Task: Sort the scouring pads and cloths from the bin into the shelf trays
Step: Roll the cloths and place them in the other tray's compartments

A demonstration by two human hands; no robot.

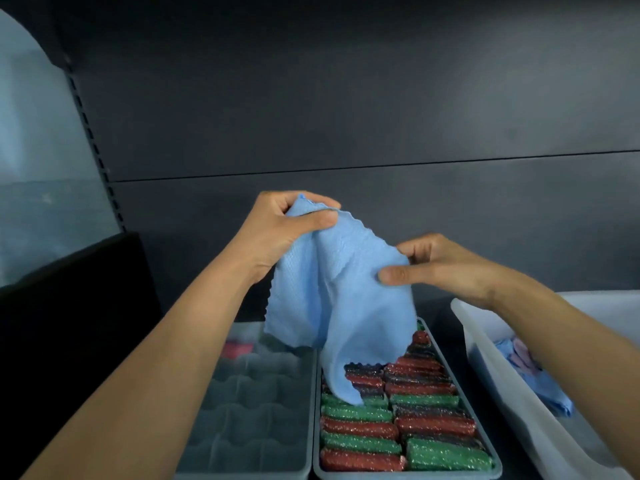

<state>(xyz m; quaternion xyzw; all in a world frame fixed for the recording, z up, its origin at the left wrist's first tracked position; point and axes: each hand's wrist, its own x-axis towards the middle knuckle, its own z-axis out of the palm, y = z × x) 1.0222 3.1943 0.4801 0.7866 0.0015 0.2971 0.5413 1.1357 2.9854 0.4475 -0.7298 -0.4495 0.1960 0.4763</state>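
Observation:
A light blue cloth point(341, 299) hangs in the air between both hands, above the shelf trays. My left hand point(280, 226) grips its upper left corner, held higher. My right hand point(440, 265) pinches the cloth's right edge between thumb and fingers. The cloth's lower tip drapes onto the scouring pads point(398, 424), red, green and dark rolls packed in rows in the middle grey tray point(493, 462). To the left stands a grey tray with dividers point(249, 410), holding something pink point(237, 349) at its far end. The white bin point(512, 393) at right holds more blue and pink cloths point(533, 375).
The dark back wall of the shelf rises behind the trays. A black box-like object point(69, 323) stands at the left. A slotted upright rail point(93, 140) runs along the shelf's left side.

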